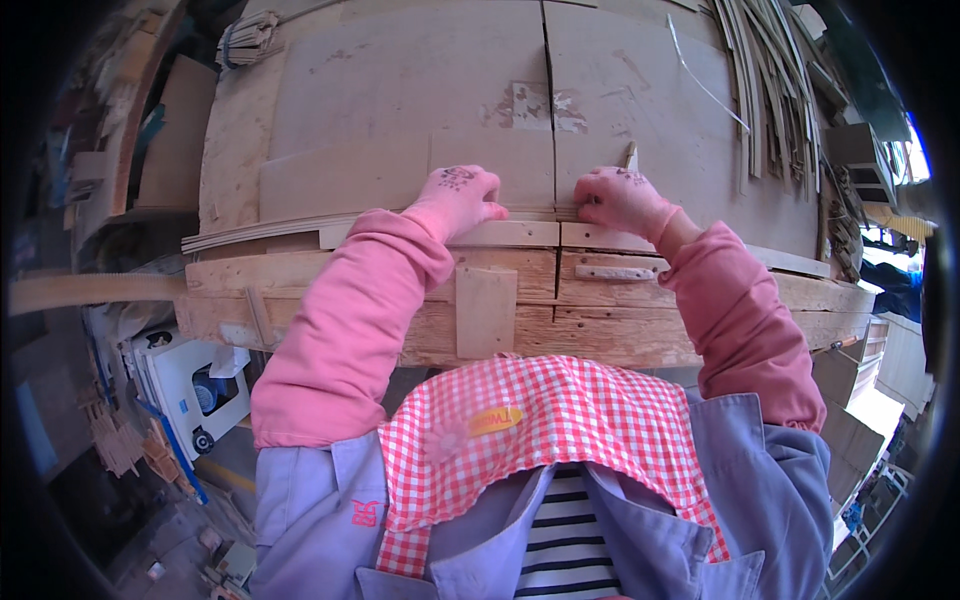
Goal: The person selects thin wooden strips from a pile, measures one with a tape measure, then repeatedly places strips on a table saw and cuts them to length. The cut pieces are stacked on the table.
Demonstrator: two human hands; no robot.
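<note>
My left hand (463, 198), in a pink printed glove, is closed with thumb and fingers curled at a bundle of thin wooden strips (290, 232). These strips lie along the near side of the workbench (400, 85). Across a dark gap in the bench top, my right hand (622, 200), gloved alike, is closed with its fingers bent down at the same line. What it grips is hidden beneath the fingers. A small pale stick-like piece (632, 155) juts up behind the right hand; whether it is held I cannot tell. Under my hands runs a flat wooden rail (520, 235).
More long strips (765, 90) are piled at the far right, and a tied bundle of sticks (248, 40) sits at the far left. A short board (486, 312) and a wooden handle-like block (615, 273) are on the bench front. A white machine (200, 385) stands lower left.
</note>
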